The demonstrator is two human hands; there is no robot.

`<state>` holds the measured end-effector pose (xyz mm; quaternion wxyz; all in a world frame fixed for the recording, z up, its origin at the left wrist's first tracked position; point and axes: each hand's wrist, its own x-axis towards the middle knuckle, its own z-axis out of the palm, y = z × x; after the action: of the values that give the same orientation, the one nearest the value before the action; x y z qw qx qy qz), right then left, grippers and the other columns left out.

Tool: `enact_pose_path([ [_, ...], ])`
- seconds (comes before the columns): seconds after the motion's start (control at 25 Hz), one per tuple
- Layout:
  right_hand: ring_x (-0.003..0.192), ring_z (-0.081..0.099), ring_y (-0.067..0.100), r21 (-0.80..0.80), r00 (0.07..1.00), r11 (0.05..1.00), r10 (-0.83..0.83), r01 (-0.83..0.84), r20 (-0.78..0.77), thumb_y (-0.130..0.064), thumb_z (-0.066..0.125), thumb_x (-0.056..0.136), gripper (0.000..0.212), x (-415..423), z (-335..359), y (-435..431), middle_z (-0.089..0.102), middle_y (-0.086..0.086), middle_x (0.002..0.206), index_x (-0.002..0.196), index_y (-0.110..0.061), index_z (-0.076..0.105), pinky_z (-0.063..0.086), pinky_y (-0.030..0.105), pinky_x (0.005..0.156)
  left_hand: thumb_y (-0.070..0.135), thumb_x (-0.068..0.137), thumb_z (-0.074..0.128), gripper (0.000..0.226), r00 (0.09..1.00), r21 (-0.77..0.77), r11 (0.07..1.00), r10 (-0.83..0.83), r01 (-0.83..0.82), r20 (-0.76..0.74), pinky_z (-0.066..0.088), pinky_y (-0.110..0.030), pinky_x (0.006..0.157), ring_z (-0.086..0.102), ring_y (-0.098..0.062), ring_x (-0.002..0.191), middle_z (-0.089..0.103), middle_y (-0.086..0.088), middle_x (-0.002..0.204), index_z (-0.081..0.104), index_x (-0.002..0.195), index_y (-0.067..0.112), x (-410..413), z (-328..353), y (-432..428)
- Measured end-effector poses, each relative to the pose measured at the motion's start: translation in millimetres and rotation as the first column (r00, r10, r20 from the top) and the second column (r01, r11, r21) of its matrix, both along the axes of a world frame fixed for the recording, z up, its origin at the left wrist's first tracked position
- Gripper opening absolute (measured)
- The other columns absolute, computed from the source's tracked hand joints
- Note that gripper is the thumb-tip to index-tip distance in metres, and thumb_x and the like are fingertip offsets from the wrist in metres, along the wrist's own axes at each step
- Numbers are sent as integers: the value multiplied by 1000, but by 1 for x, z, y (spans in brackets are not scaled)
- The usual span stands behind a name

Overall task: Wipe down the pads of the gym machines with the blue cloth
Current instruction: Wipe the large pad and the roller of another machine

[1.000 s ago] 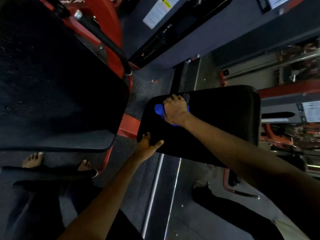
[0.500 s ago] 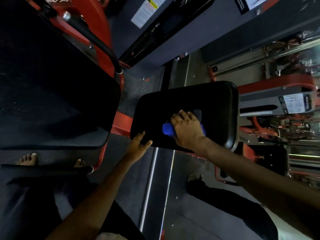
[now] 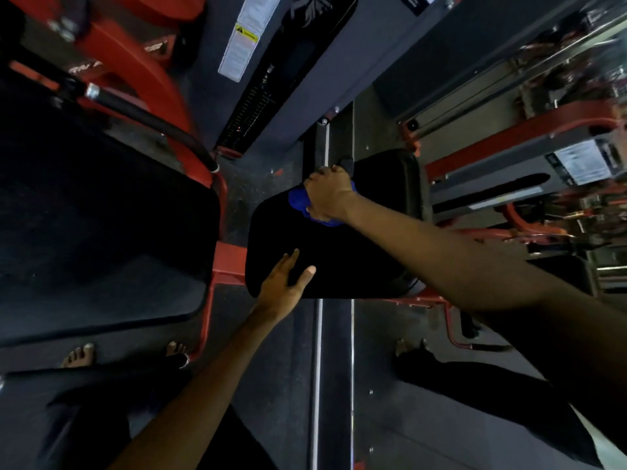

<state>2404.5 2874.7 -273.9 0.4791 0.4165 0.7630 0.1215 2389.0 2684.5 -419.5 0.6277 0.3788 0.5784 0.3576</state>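
Observation:
A small black seat pad (image 3: 356, 252) sits in the middle of the view on a red frame. My right hand (image 3: 328, 195) is closed over the blue cloth (image 3: 298, 200) and presses it on the pad's far left part. The cloth shows only as a bunched blue edge left of and under my palm. My left hand (image 3: 283, 286) rests flat on the pad's near left corner, fingers spread, holding nothing. A larger black back pad (image 3: 95, 239) fills the left side.
Red machine frame (image 3: 224, 259) runs between the two pads, with a black handle bar (image 3: 152, 123) above. A dark weight-stack housing (image 3: 271, 79) stands behind. More red machinery (image 3: 529, 130) crowds the right. My bare feet (image 3: 79, 356) are on the dark floor at lower left.
My right hand has slid the blue cloth from the pad's near middle to its far left part. My left hand stays on the near left corner. The view has shifted.

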Motion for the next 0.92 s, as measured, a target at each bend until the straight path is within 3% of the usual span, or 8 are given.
enact_pose_path([
  [0.16,133,45,30,125,995,992,22,-10,-94,-50,62,86,63,26,54,-13,55,7,140,137,-14,54,30,43,114,94,67,50,108,998,14,998,-53,53,-32,32,-44,119,37,-17,146,44,2,155,41,152,29,2,15,9],
  [0.24,137,42,28,181,989,983,25,1,-145,-50,64,84,65,41,85,-22,54,5,142,137,-15,54,26,43,117,93,67,54,103,997,-2,998,-66,66,-41,37,-45,116,45,-17,140,51,3,150,45,149,31,1,16,9],
  [0.4,145,31,30,281,968,958,22,51,-251,-41,61,86,65,58,121,-53,46,8,150,142,-10,49,23,45,119,50,89,70,70,994,43,994,-95,98,-52,35,-26,112,46,-11,134,52,8,145,46,150,25,-10,41,8],
  [0.56,146,29,37,285,986,958,8,40,-165,-32,57,87,67,61,108,-110,41,13,153,146,-6,42,23,50,119,45,92,68,74,973,19,974,-224,225,-60,28,-24,116,35,-14,145,38,7,158,33,156,29,-26,33,-8],
  [0.68,139,40,39,263,984,965,32,16,-176,-27,62,84,57,64,90,-132,53,15,143,136,-6,54,27,50,116,41,96,65,71,965,-21,966,-257,256,-56,22,-14,110,30,-7,144,31,13,160,30,157,32,-32,36,-15],
  [0.76,127,53,40,234,958,972,39,30,-283,-20,70,74,50,60,76,-138,65,16,125,122,-6,63,36,50,109,40,99,60,64,943,-93,950,-309,299,-125,28,-24,116,35,-16,145,35,4,160,33,156,29,-44,29,-19],
  [0.84,109,64,37,181,900,980,3,85,-436,-18,77,68,47,52,59,-139,70,14,109,112,-8,66,48,47,97,31,101,55,51,886,-194,930,-359,313,-292,38,-33,113,47,-28,138,48,-8,153,44,151,23,-76,8,-26],
  [0.92,99,66,37,93,804,978,-96,185,-587,-21,74,77,39,38,36,-140,68,14,107,112,-9,64,51,45,86,24,101,52,43,826,-285,923,-363,257,-431,42,-38,108,53,-35,130,55,-14,145,53,144,20,-125,-11,-37],
])
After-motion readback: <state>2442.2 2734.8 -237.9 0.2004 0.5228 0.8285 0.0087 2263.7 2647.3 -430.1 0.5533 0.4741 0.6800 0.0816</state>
